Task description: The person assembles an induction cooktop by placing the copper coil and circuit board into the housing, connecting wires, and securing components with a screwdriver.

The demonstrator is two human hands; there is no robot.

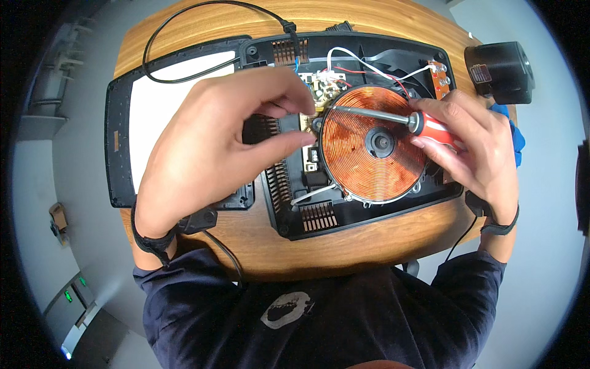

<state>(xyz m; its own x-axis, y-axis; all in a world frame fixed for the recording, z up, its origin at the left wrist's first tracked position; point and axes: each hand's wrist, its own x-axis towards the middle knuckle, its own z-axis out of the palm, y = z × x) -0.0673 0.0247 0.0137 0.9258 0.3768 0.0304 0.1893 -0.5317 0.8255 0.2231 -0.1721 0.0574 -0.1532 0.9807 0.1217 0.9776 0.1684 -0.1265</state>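
Note:
My right hand [470, 132] is closed round the red and white handle of a screwdriver [375, 114]. Its metal shaft points left across the copper coil [369, 163], with the tip near the coil's upper left rim. My left hand [227, 132] is over the left side of the opened induction cooker base [369, 221]; its thumb and fingers are apart, with nothing visible between them. Just beyond those fingertips, a circuit board [326, 89] shows, partly covered by the coil and my hand. White wires [350, 55] arch over the far part of the base.
Left of the base lies a black-framed panel [117, 154] with a white face, partly under my left arm. A power cord [147, 46] loops over it. At the right table edge are a black cylindrical object [501, 71] and blue cloth [519, 144]. Everything rests on a wooden table [393, 249].

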